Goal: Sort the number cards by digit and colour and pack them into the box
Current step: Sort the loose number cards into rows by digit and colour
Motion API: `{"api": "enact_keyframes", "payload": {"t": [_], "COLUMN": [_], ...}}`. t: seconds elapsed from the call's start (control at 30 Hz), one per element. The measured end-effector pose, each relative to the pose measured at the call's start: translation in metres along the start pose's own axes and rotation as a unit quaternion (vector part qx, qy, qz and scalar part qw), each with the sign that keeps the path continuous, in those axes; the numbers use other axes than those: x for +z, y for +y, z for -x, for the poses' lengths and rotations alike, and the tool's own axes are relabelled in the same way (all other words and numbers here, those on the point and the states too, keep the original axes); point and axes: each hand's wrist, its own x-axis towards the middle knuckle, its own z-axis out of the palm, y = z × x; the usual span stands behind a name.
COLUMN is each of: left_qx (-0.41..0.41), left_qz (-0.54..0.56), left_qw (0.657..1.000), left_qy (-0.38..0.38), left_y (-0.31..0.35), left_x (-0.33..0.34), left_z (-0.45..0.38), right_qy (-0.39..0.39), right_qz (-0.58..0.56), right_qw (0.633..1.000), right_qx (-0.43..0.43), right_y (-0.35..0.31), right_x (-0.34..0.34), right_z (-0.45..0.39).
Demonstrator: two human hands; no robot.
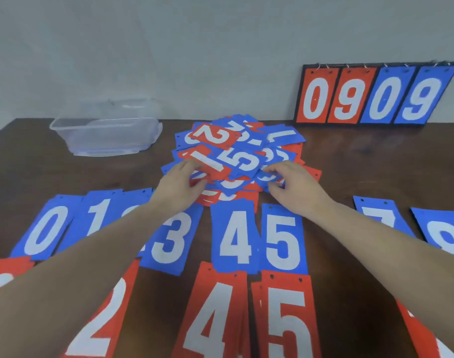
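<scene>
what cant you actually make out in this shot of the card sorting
Head view only:
- Blue card between the blue 1 and blue 3: the left forearm hides its digit.
- Red card at the left edge: digit cut off by the frame.
- Red card at bottom right: covered by the right forearm.
- Lower cards of the unsorted pile: buried.
- Clear box: too blurred to judge its contents.
- What the right hand pinches: digit hidden by fingers.

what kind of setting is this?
Probably a plain indoor room with a work table: a dark brown wooden table against a bare grey wall, with a flip scoreboard showing 0909 leaning there.
</scene>
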Motion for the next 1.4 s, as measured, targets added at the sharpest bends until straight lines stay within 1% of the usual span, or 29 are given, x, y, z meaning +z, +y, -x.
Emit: {"api": "enact_keyframes", "payload": {"t": [0.1,0.23,0.27,0.33,0.43,0.5,0.57,0.63,0.73,0.83,0.93,1.07,1.13,1.27,1.4], "left_qx": [0.024,0.059,0.071,0.091,0.102,0.1,0.092,0.085,0.095,0.119,0.112,0.113,0.123,0.133,0.164], "left_qz": [-0.027,-0.131,-0.158,-0.194,-0.204,-0.185,-0.146,-0.107,-0.093,-0.09,-0.131,-0.216,-0.237,-0.234,-0.257], "left_qw": [0.999,0.989,0.984,0.976,0.973,0.978,0.985,0.99,0.988,0.979,0.968,0.95,0.942,0.939,0.929], "left_qy": [-0.025,-0.046,-0.044,-0.034,-0.017,-0.014,-0.01,-0.018,-0.076,-0.136,-0.184,-0.196,-0.204,-0.214,-0.21], "left_y": [-0.014,-0.027,-0.031,-0.036,-0.044,-0.051,-0.055,-0.054,-0.05,-0.051,-0.056,-0.048,-0.042,-0.039,-0.037], "left_x": [-0.002,-0.002,-0.003,-0.008,-0.015,-0.017,-0.019,-0.02,-0.023,-0.026,-0.029,-0.034,-0.037,-0.038,-0.04], "left_z": [-0.009,-0.017,-0.019,-0.021,-0.02,-0.022,-0.028,-0.036,-0.049,-0.061,-0.07,-0.083,-0.089,-0.098,-0.103], "right_qy": [-0.002,-0.101,-0.112,-0.088,-0.023,0.005,0.019,0.014,-0.043,-0.054,-0.046,-0.037,-0.045,-0.074,-0.048], "right_qz": [0.054,0.158,0.174,0.185,0.2,0.193,0.156,0.117,0.108,0.13,0.136,0.176,0.186,0.104,0.033], "right_qw": [0.998,0.982,0.978,0.979,0.98,0.981,0.987,0.992,0.99,0.984,0.982,0.973,0.97,0.973,0.977], "right_qx": [-0.017,0.011,0.015,0.01,-0.002,0.009,0.028,0.038,0.075,0.107,0.121,0.145,0.152,0.195,0.205], "right_y": [-0.013,-0.017,-0.016,-0.012,-0.007,-0.007,-0.008,-0.008,-0.014,-0.014,-0.016,-0.021,-0.022,-0.018,-0.017], "right_x": [0.013,0.019,0.019,0.015,0.007,0.002,0.001,0.003,0.005,0.003,0.0,-0.001,-0.002,-0.001,-0.004], "right_z": [-0.017,-0.032,-0.031,-0.025,-0.015,-0.014,-0.021,-0.029,-0.039,-0.044,-0.047,-0.049,-0.049,-0.048,-0.044]}}
